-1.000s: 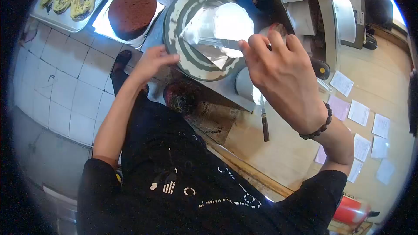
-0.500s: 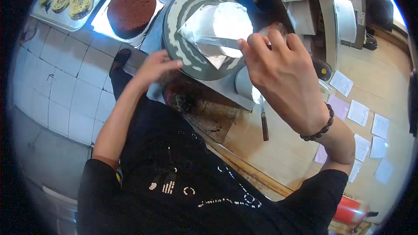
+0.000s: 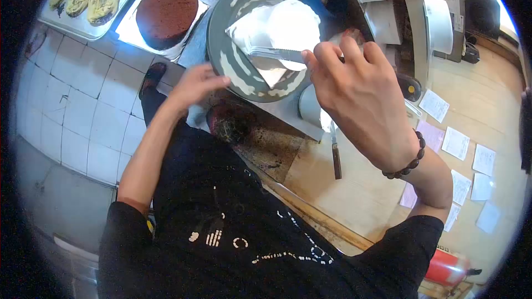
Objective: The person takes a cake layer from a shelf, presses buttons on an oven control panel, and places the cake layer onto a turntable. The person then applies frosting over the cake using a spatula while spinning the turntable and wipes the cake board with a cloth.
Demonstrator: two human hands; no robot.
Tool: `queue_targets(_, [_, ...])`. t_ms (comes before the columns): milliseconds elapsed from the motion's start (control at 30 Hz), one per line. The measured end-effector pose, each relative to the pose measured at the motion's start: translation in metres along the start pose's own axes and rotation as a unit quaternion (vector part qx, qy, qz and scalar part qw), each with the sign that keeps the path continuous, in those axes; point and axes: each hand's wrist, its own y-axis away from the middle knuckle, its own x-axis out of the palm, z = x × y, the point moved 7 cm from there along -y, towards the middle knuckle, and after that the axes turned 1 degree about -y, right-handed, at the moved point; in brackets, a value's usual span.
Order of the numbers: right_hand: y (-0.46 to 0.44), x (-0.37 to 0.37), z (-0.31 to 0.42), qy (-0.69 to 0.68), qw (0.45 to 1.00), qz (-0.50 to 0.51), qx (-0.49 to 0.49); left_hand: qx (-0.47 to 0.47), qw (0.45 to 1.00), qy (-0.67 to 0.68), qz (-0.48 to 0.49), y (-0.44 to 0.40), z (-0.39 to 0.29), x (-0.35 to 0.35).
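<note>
The turntable (image 3: 220,33) has turned slightly with the white cake (image 3: 293,27) on it, so the spatula (image 3: 277,53) gripped in the right hand (image 3: 360,94) probably meets a fresh stretch of side, the left hand (image 3: 194,86) half-open and empty beside the turntable.

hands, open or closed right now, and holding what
Left hand: open, at the turntable edge, nothing visibly held.
Right hand: closed around the spatula.
</note>
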Motion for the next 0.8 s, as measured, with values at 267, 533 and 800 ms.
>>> queue_targets(267, [0.001, 0.002, 0.000, 0.004, 1.000, -0.022, 0.000, 0.028, 0.977, 0.149, -0.148, -0.003, 0.000, -0.013])
queue_targets(533, [0.004, 0.005, 0.001, 0.012, 0.999, -0.039, 0.000, 0.057, 0.994, 0.076, -0.047, -0.009, -0.003, -0.019])
queue_targets(800, [0.004, 0.004, 0.002, -0.008, 0.999, -0.034, 0.000, -0.006, 0.996, 0.066, -0.056, 0.002, 0.017, 0.010])
